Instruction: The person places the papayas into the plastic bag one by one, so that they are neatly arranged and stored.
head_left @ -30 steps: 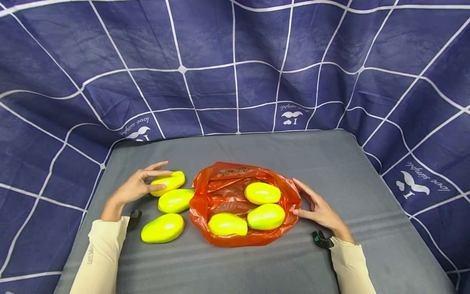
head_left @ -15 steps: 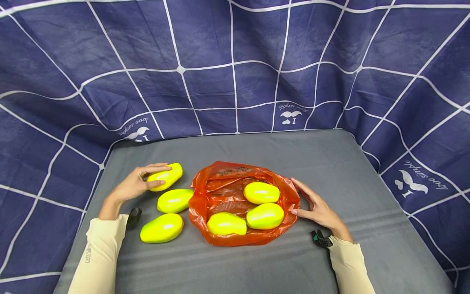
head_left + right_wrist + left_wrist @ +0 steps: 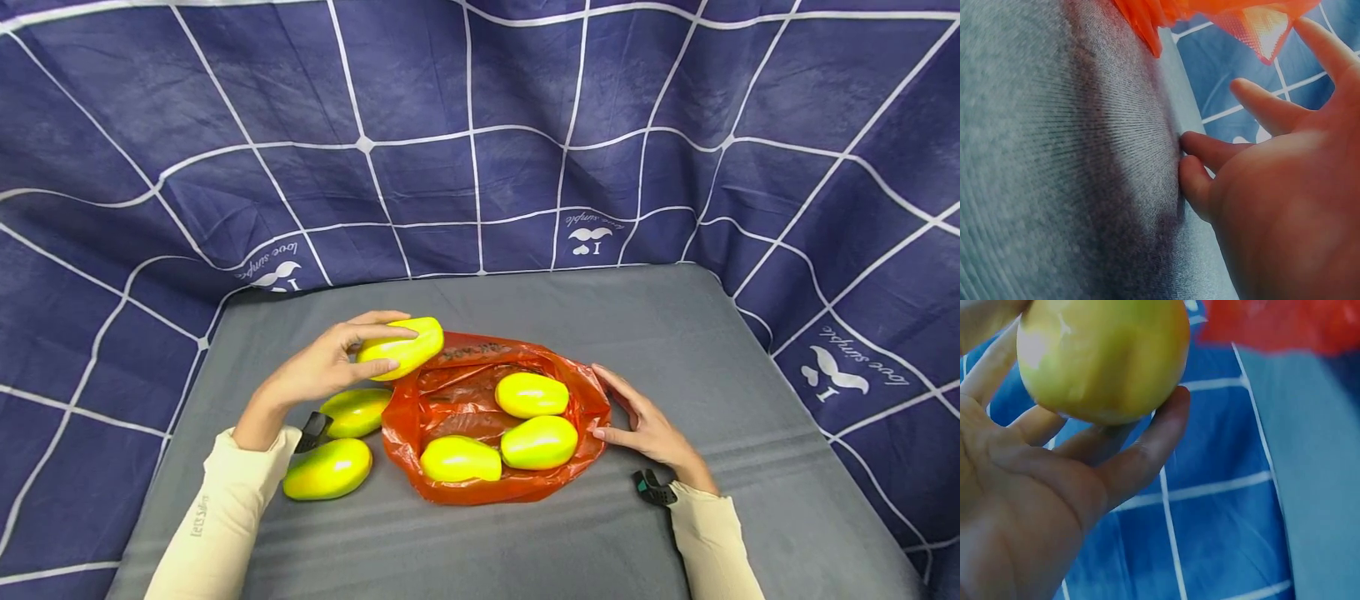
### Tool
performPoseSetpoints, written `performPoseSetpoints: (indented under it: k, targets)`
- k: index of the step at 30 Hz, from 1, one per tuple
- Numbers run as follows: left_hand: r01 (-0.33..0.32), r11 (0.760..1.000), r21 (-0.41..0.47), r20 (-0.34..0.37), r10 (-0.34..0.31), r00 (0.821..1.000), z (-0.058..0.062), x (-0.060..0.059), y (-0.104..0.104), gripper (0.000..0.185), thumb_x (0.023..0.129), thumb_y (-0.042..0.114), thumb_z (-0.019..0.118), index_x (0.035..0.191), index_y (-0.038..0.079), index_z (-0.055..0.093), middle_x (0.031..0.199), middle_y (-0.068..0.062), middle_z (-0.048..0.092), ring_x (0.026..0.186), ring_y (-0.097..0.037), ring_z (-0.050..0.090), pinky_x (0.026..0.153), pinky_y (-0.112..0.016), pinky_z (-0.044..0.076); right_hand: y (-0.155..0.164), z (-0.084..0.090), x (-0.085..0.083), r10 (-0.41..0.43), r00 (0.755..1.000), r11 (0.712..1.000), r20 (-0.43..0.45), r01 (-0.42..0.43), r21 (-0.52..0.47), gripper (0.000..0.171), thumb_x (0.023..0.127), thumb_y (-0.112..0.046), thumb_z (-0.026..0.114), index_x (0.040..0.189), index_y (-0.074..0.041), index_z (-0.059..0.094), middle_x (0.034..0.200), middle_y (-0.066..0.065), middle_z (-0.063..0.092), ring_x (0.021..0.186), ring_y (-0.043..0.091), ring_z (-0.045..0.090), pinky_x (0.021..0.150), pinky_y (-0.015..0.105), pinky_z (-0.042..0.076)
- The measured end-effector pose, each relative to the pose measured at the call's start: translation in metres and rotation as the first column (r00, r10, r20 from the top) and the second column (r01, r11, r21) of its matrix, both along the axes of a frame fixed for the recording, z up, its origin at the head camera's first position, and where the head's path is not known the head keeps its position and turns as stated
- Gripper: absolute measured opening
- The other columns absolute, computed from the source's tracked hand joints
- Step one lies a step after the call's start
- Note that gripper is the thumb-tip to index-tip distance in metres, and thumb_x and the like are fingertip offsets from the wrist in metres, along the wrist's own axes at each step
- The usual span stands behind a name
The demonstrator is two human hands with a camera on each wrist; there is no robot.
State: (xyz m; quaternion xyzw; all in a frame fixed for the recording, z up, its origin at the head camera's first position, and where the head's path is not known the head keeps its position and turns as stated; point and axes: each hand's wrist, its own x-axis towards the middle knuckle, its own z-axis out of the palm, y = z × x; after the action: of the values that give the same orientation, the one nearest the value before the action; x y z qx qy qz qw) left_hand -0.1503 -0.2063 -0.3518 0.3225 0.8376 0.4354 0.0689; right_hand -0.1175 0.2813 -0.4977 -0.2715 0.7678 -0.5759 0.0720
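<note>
Head view shows the left hand grasping a mango round its middle above the bag rim, a smooth, firm, likely slippery fruit best held across its belly, while the right hand, fingers relaxed, touches the bag's edge.

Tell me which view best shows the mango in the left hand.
The head view: the held mango appears whole, gripped by the left hand above the rim of the orange bag. The left wrist view gives only its underside on the fingers. The right wrist view misses it entirely.
</note>
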Motion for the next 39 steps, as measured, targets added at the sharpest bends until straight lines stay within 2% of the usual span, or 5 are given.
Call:
performPoseSetpoints:
  k: [5,12,26,33,39]
  targets:
    - [0.095,0.995,-0.028,-0.013,-0.096,0.995,0.0,0.008,0.028,0.042,0.096,0.017,0.068,0.138,0.022,0.062,0.15,-0.003,0.048,0.137,-0.022,0.045,0.113,-0.032,0.037,-0.001,0.002,0.001,-0.005,1.0,1.0,0.019,0.005,0.014,0.091,0.084,0.005,0.076,0.158,-0.013,0.029,0.164,0.01,0.028,0.148,0.006,0.028,0.118,0.015,0.024]
    - [0.159,0.981,-0.109,0.021,-0.157,0.987,-0.018,0.012,0.054,0.041,0.096,0.022,0.069,0.137,0.023,0.062,0.148,0.0,0.048,0.135,-0.02,0.045,0.112,-0.048,0.038,0.001,0.0,0.0,-0.016,1.0,1.0,0.017,0.016,0.026,0.09,0.084,0.005,0.076,0.158,-0.013,0.029,0.164,0.011,0.026,0.148,0.005,0.027,0.117,0.012,0.023]
    - [0.253,0.938,-0.238,0.061,-0.246,0.967,-0.058,0.009,0.071,0.041,0.1,0.013,0.06,0.14,0.011,0.056,0.149,-0.014,0.048,0.14,-0.032,0.043,0.114,-0.054,0.036,-0.001,0.003,0.001,-0.018,1.0,1.0,0.005,0.018,0.022,0.089,0.083,0.006,0.076,0.158,-0.011,0.03,0.164,0.014,0.027,0.148,0.004,0.027,0.116,0.011,0.022]
    - [0.271,0.924,-0.271,0.107,-0.251,0.962,-0.066,0.01,0.075,0.041,0.1,0.01,0.059,0.141,0.01,0.054,0.151,-0.016,0.045,0.143,-0.035,0.038,0.118,-0.057,0.028,-0.002,0.004,0.003,-0.023,1.0,1.0,0.018,0.022,0.018,0.09,0.082,0.005,0.077,0.158,-0.011,0.031,0.163,0.013,0.027,0.147,0.003,0.028,0.117,0.012,0.023]
    - [0.304,0.914,-0.268,0.143,-0.274,0.951,-0.069,0.012,0.076,0.04,0.101,0.01,0.056,0.141,0.009,0.051,0.151,-0.014,0.046,0.142,-0.033,0.039,0.117,-0.055,0.03,-0.001,0.003,0.002,-0.009,1.0,1.0,0.005,0.009,0.0,0.09,0.082,0.008,0.076,0.157,-0.008,0.03,0.163,0.017,0.027,0.147,0.004,0.028,0.116,0.012,0.023]
